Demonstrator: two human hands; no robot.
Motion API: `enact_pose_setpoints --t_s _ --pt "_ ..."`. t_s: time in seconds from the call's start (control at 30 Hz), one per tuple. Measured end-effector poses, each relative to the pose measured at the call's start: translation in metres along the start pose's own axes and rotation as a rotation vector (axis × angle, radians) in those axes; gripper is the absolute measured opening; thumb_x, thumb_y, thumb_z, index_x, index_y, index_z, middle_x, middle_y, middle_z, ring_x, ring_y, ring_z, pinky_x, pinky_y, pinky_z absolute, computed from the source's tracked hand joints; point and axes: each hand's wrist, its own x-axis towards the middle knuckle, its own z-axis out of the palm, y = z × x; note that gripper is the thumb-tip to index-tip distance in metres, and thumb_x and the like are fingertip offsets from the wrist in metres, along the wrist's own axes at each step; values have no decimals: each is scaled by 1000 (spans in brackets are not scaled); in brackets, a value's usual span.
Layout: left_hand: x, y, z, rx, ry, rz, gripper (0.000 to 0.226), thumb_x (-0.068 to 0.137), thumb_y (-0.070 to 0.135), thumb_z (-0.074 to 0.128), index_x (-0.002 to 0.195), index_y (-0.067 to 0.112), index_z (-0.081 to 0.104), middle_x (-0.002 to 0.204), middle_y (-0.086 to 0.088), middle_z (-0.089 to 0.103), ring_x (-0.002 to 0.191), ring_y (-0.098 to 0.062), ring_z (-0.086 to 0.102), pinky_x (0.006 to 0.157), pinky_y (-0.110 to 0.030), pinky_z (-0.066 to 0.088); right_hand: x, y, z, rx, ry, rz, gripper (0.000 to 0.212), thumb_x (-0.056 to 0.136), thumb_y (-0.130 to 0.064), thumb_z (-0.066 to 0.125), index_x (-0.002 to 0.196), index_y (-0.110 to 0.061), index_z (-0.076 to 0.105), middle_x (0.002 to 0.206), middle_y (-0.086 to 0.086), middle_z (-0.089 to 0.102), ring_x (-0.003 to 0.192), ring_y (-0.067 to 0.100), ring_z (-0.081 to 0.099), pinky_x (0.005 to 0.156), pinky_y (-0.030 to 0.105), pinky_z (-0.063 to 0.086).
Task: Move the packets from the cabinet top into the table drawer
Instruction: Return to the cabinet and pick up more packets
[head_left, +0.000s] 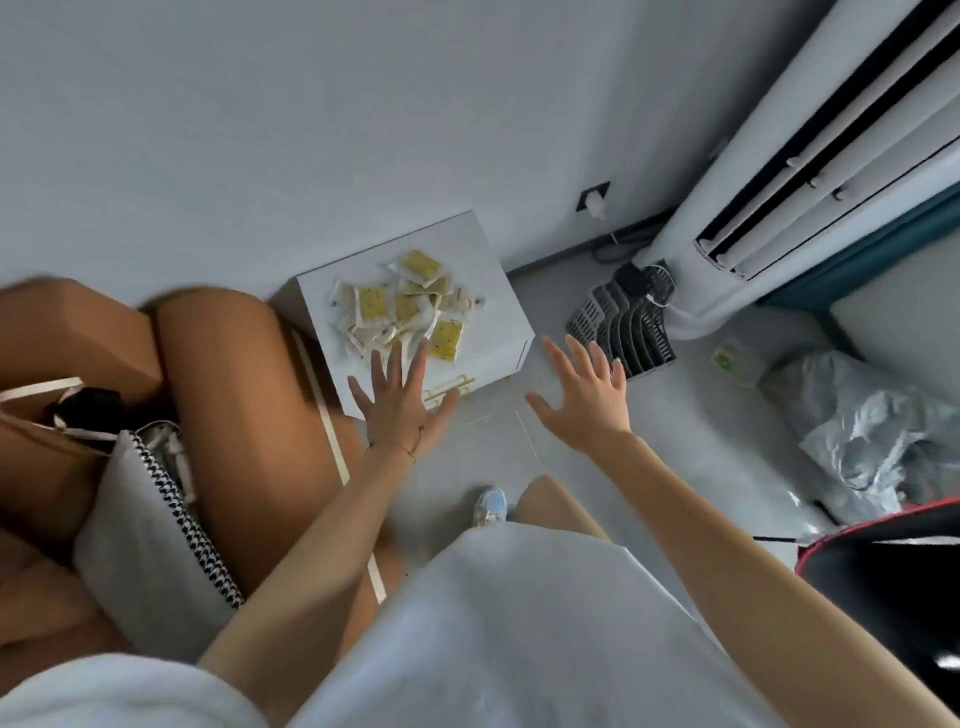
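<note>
- Shows the packets (405, 312), yellow-and-white sachets, heaped loosely at centre frame on top of the cabinet (498, 306), toward its left and middle.
- Places that white cabinet on the floor against the pale wall, with a gold handle (449, 389) on its near face.
- Presents the left hand (402, 400) palm down over the cabinet's near edge, fingers straight and fanned apart, fingertips at the near rim of the heap; leaves contact with the packets impossible to judge.
- Presents the right hand (587, 400) just right of the cabinet, above bare floor, fingers likewise splayed and holding nothing.
- Fills the left of the frame with a brown sofa (223, 374) carrying a grey cushion (135, 530) edged in black-and-white check.
- Sets a tall white air conditioner (810, 171) in the upper right, with stacked dark baskets (618, 332) at its foot.
- Includes crumpled plastic bags (857, 431) at the right edge.
- Catches a pale shoe (491, 506) on the floor at lower centre.
</note>
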Motion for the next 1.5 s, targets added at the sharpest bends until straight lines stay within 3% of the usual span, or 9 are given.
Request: enact_pose_setpoints --t_s 0.13,0.43,0.63,0.8,1.0,1.2,1.3,1.37,1.5 --pt "37 -11 -10 -19 17 -96 73 90 63 35 149 39 -1 160 3 -6 146 -24 -13 111 -57 -14 60 -20 -16 -24 -49 -69 72 93 -56 40 152 -33 6 160 1 9 148 29 2 118 50 1" --pt "107 -37 -6 -49 -20 -354 71 92 61 31 150 36 -1 160 -2 -3 146 -28 -10 111 -60 -10 181 -36 -22 -156 -254 -173 72 94 -59 35 153 -34 0 162 1 0 149 30 -2 118 52 2" --pt "152 -55 5 -91 -25 -480 69 94 53 35 151 31 3 160 -5 1 146 -28 -7 111 -60 -6 257 -43 -19 -125 -238 -169 57 99 -50 27 152 -32 15 157 6 21 145 30 16 117 51 15" --pt "211 -85 40 -108 -70 -584 64 97 37 38 151 23 6 159 -9 6 146 -28 -7 113 -58 -3 322 -53 22 -12 -287 -92 59 98 -52 32 151 -31 18 153 7 31 139 29 29 112 48 26" --pt "300 -130 128 -268 -24 -647 63 99 42 33 151 19 6 160 -6 4 147 -24 -3 115 -53 0 407 -67 116 65 -313 -37 72 94 -59 37 153 -24 13 157 7 24 142 29 27 111 48 27" --pt "334 -163 175 -337 287 -714 72 86 58 40 137 7 40 144 -17 37 132 -35 34 104 -50 34 453 -92 178 219 -233 16 77 89 -63 46 148 -17 29 146 10 34 132 30 37 104 48 36" --pt "336 -166 182 -406 392 -711 77 77 65 35 128 10 52 139 -18 41 126 -36 37 97 -46 38 461 -103 187 414 -188 116 67 87 -57 54 137 -13 44 137 7 40 108 22 54 88 38 46" --pt "335 -169 185 -457 406 -692 75 74 65 40 125 12 56 140 -19 40 127 -37 37 97 -47 37 464 -108 189 475 -155 149 55 87 -48 61 127 -12 50 130 5 43 90 14 52 75 30 41" --pt "331 -175 183 -477 383 -622 70 73 62 45 118 10 59 137 -22 42 128 -39 39 96 -51 39 470 -112 190 628 -150 213 39 80 -24 72 111 -10 52 117 7 50 90 15 50 72 24 39"
